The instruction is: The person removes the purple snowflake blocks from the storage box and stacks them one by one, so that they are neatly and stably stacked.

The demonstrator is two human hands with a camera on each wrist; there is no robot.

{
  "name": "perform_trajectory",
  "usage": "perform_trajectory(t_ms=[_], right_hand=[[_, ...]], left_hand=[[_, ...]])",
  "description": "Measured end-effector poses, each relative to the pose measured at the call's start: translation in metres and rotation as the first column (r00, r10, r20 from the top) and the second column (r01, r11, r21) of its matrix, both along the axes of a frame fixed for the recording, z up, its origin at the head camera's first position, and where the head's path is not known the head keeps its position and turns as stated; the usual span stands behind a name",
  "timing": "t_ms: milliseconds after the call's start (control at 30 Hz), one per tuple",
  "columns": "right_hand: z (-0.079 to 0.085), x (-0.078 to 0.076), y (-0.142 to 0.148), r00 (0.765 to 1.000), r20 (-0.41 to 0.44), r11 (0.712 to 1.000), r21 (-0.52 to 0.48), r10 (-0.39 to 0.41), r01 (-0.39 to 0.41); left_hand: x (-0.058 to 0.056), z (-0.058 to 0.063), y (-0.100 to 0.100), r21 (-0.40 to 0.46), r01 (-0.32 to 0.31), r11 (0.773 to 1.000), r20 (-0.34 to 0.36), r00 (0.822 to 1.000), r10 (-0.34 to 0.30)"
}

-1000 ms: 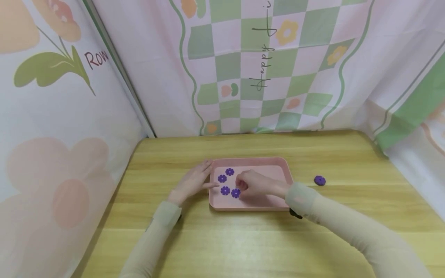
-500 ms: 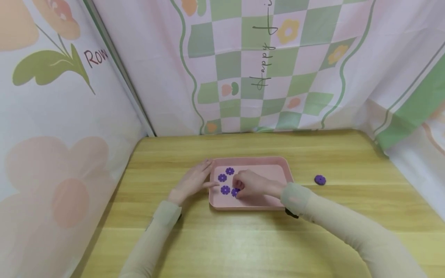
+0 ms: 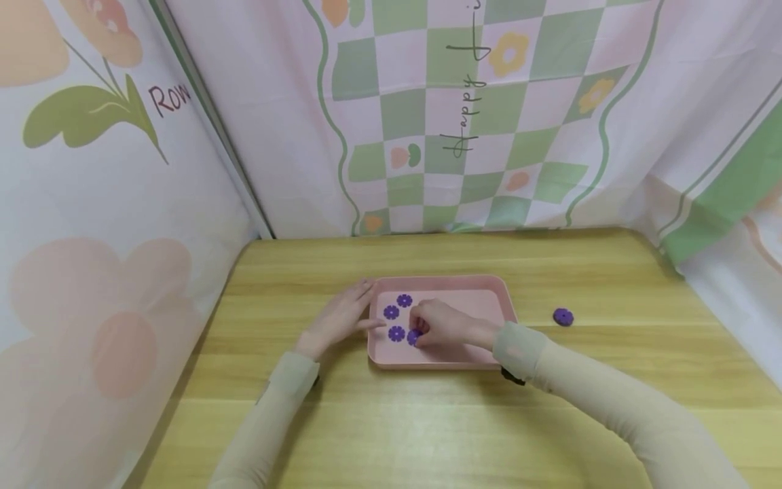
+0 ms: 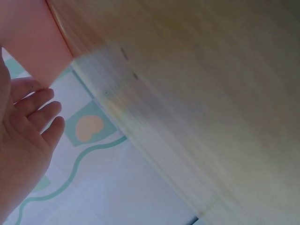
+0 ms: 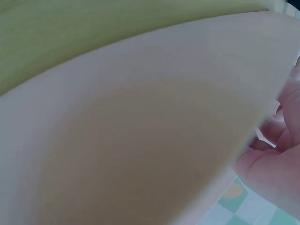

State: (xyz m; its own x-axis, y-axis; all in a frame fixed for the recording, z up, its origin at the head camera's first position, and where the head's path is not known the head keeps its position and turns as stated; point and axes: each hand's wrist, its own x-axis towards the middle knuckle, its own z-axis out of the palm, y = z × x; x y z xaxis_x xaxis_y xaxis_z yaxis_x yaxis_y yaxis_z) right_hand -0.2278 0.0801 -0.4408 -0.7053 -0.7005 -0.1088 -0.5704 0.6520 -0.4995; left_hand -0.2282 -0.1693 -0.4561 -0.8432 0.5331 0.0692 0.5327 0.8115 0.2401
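Observation:
My left hand [image 3: 336,320] rests at the left end of a pink tray [image 3: 482,361], fingers extended along the outside and thumb reaching over the rim. The left wrist view has these fingers [image 4: 44,112] beside the corner of the tray [image 4: 42,37]. Inside the tray, my right hand [image 3: 442,322] pinches a purple flower-shaped interlocking disc [image 3: 413,337] with curled fingers, which partly cover it. Left of it lie a second disc [image 3: 396,333], a third disc [image 3: 391,312] and another disc [image 3: 404,300]. In the right wrist view, tray wall hides the fingertips of the right hand [image 5: 276,159].
One more purple disc [image 3: 563,316] lies on the wooden table [image 3: 391,428], to the right of the tray. Printed curtains [image 3: 293,136] hang along the back and both sides of the table.
My right hand has shifted slightly left, and its fingers now cover part of the nearest disc. The left hand stays at the tray's edge.

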Motion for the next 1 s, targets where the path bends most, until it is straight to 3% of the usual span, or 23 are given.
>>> perform_trajectory(t_ms=[500, 767, 1000], right_hand=[[0.0011, 0.0039, 0.0002, 0.993, -0.073, 0.996, 0.026, 0.088, -0.087], [0.0015, 0.0029, 0.0004, 0.995, -0.056, 0.996, 0.053, 0.077, -0.074], [0.0042, 0.0037, -0.0001, 0.990, -0.091, 0.992, 0.079, 0.108, -0.101]], left_hand=[[0.0018, 0.0019, 0.0010, -0.010, 0.010, 1.000, -0.016, 1.000, -0.010], [0.0013, 0.0013, 0.0007, -0.013, 0.004, 1.000, -0.010, 1.000, -0.004], [0.0019, 0.0014, 0.0003, -0.010, 0.003, 1.000, -0.005, 1.000, -0.004]])
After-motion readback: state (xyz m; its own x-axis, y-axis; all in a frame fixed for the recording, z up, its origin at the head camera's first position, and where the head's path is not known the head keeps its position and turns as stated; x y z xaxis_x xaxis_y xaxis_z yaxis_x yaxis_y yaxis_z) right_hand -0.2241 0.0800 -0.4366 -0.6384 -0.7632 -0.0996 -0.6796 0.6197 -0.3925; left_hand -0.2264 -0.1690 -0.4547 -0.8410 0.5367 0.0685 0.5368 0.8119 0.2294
